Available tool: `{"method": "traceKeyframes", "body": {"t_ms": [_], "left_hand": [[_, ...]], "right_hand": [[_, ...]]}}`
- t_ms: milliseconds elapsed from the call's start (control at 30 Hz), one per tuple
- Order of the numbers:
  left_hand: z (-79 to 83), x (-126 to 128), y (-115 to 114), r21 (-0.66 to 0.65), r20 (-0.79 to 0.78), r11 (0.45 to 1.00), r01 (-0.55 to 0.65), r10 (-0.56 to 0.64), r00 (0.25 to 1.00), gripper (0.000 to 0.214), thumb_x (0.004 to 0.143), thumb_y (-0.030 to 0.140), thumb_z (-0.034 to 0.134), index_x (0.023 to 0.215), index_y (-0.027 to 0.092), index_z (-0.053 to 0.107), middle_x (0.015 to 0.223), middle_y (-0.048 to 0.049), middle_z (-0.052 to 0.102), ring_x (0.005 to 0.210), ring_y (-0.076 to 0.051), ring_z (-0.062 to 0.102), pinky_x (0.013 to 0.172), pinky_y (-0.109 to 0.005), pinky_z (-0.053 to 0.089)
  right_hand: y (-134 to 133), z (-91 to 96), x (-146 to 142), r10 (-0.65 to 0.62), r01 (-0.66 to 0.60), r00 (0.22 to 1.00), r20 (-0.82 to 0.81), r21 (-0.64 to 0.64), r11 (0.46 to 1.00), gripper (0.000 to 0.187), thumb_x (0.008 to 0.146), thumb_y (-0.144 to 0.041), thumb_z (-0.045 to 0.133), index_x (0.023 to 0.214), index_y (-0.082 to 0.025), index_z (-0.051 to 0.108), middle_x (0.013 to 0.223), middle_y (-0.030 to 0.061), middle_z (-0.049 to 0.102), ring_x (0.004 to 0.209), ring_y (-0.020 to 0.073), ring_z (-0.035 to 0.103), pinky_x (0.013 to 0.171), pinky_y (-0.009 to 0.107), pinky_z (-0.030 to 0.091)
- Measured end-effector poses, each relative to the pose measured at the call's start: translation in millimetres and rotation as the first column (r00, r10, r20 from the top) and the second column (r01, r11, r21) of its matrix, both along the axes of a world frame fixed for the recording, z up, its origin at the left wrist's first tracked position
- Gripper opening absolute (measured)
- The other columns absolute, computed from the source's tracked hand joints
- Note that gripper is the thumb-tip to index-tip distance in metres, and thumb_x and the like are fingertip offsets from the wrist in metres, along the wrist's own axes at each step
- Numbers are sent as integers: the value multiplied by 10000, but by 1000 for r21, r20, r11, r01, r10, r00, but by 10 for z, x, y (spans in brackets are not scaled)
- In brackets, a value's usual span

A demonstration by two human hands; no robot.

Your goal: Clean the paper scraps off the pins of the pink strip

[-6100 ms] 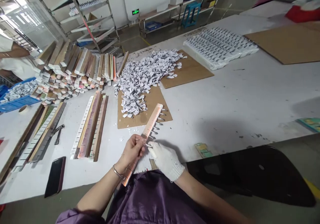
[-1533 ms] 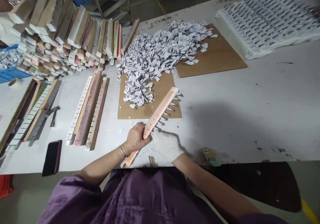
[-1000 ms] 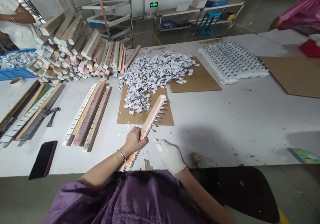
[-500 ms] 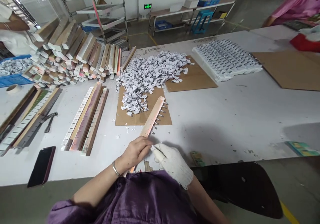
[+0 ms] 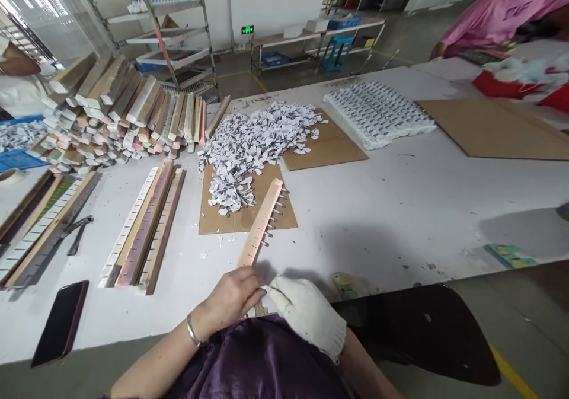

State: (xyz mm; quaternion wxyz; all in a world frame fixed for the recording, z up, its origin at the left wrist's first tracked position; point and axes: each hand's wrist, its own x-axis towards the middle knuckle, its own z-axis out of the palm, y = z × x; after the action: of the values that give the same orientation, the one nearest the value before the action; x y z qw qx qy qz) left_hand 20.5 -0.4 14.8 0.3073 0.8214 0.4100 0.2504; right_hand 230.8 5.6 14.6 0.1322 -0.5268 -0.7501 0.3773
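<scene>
Slotted strip [image 5: 262, 221], long and pinkish, lies slantwise on white table [image 5: 400, 197], near end inside the grip, far end resting on cardboard sheet [image 5: 208, 221] beyond the hands. Left hand [image 5: 231, 298], bare, is clamped over the strip's near end. Right hand [image 5: 306, 313], white-gloved, sits just right of it, fingers drawn together at the strip's edge, with metal clips [image 5: 273, 218] lined along that edge beyond the grip.
</scene>
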Motion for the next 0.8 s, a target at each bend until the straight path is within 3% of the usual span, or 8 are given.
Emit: {"method": "traceKeyframes", "body": {"t_ms": [133,233,433,533,667,800], "left_hand": [[-47,-15,-35,146,-277,983,111,-67,959,204,1036,234,411,1041,187,610,915,-70,656,838,-197,650,758,-310,559],[-73,0,-51,213,-370,967,142,-54,927,170,1021,205,429,961,175,585,861,-59,639,780,-196,634,733,-311,548],[-99,-20,-61,124,-477,979,161,-83,875,141,985,167,450,888,176,552,875,-59,638,843,-214,634,730,-306,532],[-89,-75,-54,28,-387,994,101,-82,918,178,1006,177,415,905,182,562,884,-49,636,846,-186,636,733,-271,525],[27,-133,-41,-91,-124,995,-47,35,992,142,1005,227,468,1022,181,601,930,-44,646,780,-139,626,747,-244,527],[144,-142,-29,-78,8,992,-103,104,995,192,999,266,497,1115,172,618,996,-79,669,848,-158,644,811,-281,533]], "right_hand": [[-84,-148,-54,38,-49,991,126,89,995,262,953,-241,440,706,-209,518,664,-19,601,627,130,530,590,304,247],[-78,-244,-105,89,-109,976,197,92,990,281,976,-242,399,752,-208,566,704,-7,642,628,133,564,585,306,260],[31,-397,-184,285,-328,890,357,66,942,135,860,-260,557,755,-201,619,734,48,692,609,187,596,546,321,236],[64,-356,-155,228,-260,928,295,72,963,194,903,-257,503,748,-204,606,756,35,697,654,177,608,572,308,265],[98,-126,-109,113,-113,993,39,14,993,260,960,-285,436,758,-213,581,758,3,680,703,154,601,638,280,341],[129,102,-116,60,-60,996,-61,-4,998,289,973,-297,412,798,-217,628,753,4,678,711,156,591,670,281,366]]}}
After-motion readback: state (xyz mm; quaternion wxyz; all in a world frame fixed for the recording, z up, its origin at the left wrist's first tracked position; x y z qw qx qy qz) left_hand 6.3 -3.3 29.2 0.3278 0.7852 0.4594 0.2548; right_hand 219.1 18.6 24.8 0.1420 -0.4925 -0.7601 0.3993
